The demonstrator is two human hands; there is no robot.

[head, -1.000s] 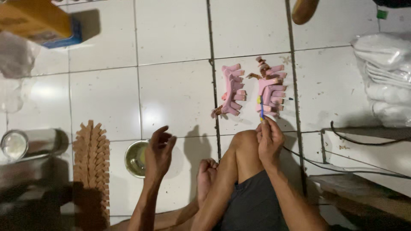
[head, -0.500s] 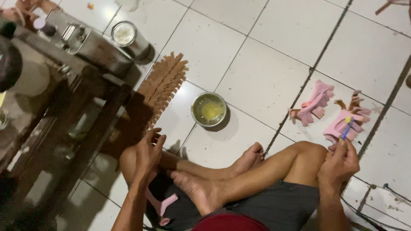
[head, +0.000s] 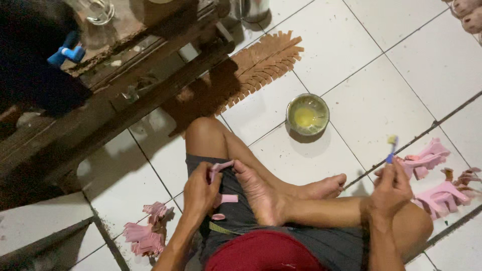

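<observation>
I sit cross-legged on a white tiled floor. My left hand (head: pixel 201 193) grips a pink strap piece (head: pixel 221 165) lying across my lap, beside my bare foot (head: pixel 258 193). My right hand (head: pixel 391 188) holds a small blue-handled brush (head: pixel 391 147) upright, its yellowish tip up. A small metal bowl (head: pixel 307 115) of yellow liquid stands on the floor ahead of my knees. Pink strap pieces (head: pixel 434 175) lie in rows just right of my right hand. Another heap of pink pieces (head: pixel 145 231) lies by my left elbow.
A dark wooden bench (head: pixel 125 95) with a glass and a blue object runs across the upper left. A brown fringed strip (head: pixel 261 65) lies on the tiles beside it. Another person's toes (head: pixel 467 12) show at the top right corner.
The view has swung left and down. My left hand has dropped from my knee to my lap and taken hold of a pink strap piece. My right hand still holds the brush.
</observation>
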